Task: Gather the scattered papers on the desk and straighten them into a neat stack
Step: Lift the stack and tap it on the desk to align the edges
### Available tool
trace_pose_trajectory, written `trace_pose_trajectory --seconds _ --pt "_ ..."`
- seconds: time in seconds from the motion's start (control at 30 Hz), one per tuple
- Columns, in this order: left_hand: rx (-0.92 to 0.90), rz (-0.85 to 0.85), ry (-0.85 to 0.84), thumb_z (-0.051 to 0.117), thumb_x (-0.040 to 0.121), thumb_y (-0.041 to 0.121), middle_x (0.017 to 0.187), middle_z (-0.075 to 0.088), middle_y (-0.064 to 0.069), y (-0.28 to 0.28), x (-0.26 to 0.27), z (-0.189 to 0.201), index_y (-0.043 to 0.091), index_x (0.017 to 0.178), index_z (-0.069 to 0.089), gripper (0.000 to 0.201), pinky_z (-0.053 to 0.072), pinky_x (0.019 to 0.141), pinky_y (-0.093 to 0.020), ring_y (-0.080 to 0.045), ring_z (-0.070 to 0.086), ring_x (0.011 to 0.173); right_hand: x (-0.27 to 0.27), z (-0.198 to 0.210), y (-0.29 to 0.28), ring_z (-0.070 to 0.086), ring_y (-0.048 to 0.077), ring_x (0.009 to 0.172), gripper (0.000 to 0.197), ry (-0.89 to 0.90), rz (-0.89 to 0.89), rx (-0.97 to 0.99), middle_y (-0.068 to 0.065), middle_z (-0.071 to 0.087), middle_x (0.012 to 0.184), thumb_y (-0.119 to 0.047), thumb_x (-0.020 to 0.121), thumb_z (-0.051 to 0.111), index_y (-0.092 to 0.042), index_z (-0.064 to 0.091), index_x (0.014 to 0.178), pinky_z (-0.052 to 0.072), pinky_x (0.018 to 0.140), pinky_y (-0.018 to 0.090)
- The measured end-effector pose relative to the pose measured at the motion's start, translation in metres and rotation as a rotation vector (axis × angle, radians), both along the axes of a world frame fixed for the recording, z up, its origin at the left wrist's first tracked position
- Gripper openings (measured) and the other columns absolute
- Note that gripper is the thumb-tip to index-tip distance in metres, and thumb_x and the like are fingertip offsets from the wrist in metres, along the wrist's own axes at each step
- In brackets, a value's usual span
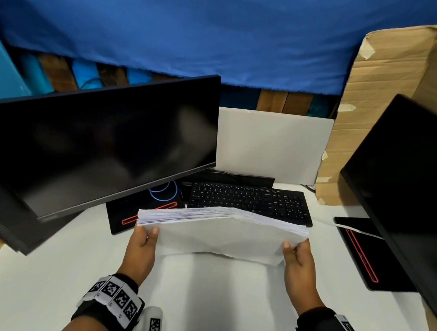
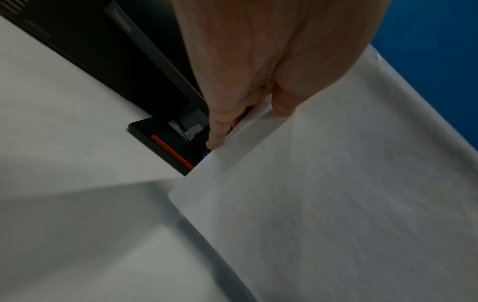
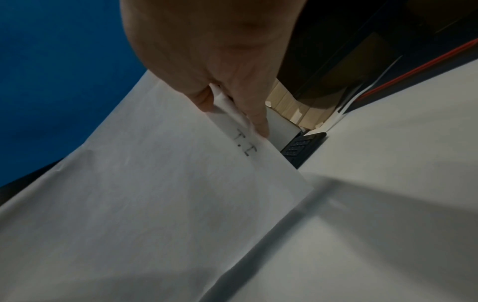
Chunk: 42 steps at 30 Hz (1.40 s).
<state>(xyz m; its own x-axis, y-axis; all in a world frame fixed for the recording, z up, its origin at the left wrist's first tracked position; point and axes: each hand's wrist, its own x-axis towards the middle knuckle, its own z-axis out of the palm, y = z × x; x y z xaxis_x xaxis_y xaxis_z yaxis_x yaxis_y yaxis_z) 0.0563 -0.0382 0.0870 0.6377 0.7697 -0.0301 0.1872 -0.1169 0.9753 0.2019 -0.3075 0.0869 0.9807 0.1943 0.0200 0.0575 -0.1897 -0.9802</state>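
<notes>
Bowing white paper stack (image 1: pixel 221 232) between hands (image 1: pixel 220 248)

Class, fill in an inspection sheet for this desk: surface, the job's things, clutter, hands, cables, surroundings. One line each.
Surface: white desk.
Job's things: paper stack held upright, top edges uneven; one loose sheet lies at the right.
Clutter: keyboard, two dark monitors.
Hands: left hand and right hand grip the stack's sides.
Cables: blue cable looped behind the left monitor.
Surroundings: blue cloth, cardboard.
</notes>
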Motion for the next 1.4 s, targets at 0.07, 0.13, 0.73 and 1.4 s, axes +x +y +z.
trace_pose_trajectory --seconds 0.07,0.13,0.73,1.4 --pt "-0.003 -0.051 0.007 0.043 0.095 0.005 0.082 0.051 0.006 -0.001 -0.001 -0.003 0.007 0.09 0.05 0.008 0.039 0.071 -0.022 -0.008 0.049 0.077 -0.004 0.003 0.0 0.047 0.015 0.072 0.01 0.021 0.005 0.002 0.004 0.049 0.079 -0.01 0.094 0.047 -0.007 0.042 0.087 0.041 0.07 0.027" --pt "0.033 -0.078 0.036 0.043 0.094 0.003 0.095 0.056 0.002 -0.002 -0.003 -0.007 -0.002 0.106 0.051 0.015 0.04 0.081 -0.022 -0.009 0.053 0.088 -0.005 0.003 0.001 0.045 0.013 0.069 0.015 0.046 0.005 0.004 0.004 0.046 0.076 -0.012 0.095 0.047 -0.011 0.038 0.082 0.039 0.069 0.029" --pt "0.031 -0.081 0.032 0.04 0.096 0.005 0.108 0.057 0.005 0.006 -0.005 -0.011 0.01 0.122 0.049 0.028 0.032 0.095 -0.025 -0.01 0.053 0.102 -0.018 0.059 0.016 0.044 0.019 0.123 0.047 -0.587 0.122 -0.957 -0.005 0.05 0.121 -0.031 0.08 0.065 -0.03 0.046 0.123 0.02 0.111 0.062" --pt "-0.067 -0.029 -0.225 0.069 0.08 0.009 0.133 0.046 0.006 0.003 0.0 0.021 0.022 0.135 0.028 0.069 0.043 0.098 -0.02 -0.006 0.048 0.119 -0.024 0.102 0.091 0.052 0.021 0.059 0.027 -0.638 0.127 -0.516 0.0 0.053 0.062 0.017 0.065 0.048 -0.008 0.053 0.074 0.038 0.053 0.026"
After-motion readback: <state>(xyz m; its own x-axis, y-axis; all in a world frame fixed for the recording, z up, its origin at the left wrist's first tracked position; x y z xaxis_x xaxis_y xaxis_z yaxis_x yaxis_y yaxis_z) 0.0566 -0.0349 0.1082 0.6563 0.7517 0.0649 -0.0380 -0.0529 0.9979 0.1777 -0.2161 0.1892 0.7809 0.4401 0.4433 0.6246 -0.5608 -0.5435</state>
